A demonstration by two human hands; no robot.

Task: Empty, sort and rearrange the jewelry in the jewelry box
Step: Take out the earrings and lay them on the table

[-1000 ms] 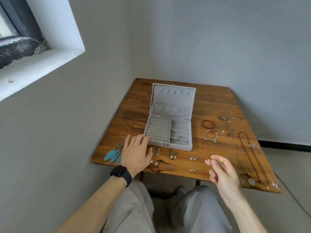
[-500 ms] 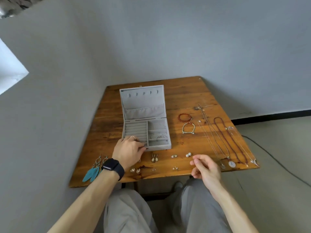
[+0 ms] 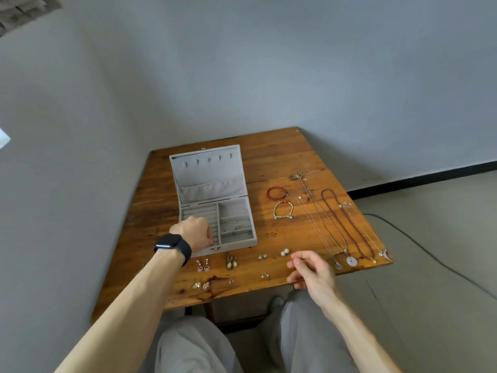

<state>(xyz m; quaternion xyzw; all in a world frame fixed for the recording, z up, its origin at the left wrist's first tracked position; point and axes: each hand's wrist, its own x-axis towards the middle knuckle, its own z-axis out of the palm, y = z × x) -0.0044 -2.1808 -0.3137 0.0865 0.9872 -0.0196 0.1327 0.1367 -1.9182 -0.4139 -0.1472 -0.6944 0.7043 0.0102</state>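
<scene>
The left hand (image 3: 195, 234) reaches into the open jewelry box (image 3: 209, 170), which stands toward the counter's (image 3: 282, 154) left edge. Its fingers curl down over the ring rolls, and whether they grip anything cannot be told. Earrings (image 3: 231, 261) lie along the front edge, and two bracelets (image 3: 279, 201) lie right of the box. The right hand (image 3: 312, 270) hovers at the front edge, fingers loosely curled around nothing. Necklaces (image 3: 347, 227) stretch along the right edge.
</scene>
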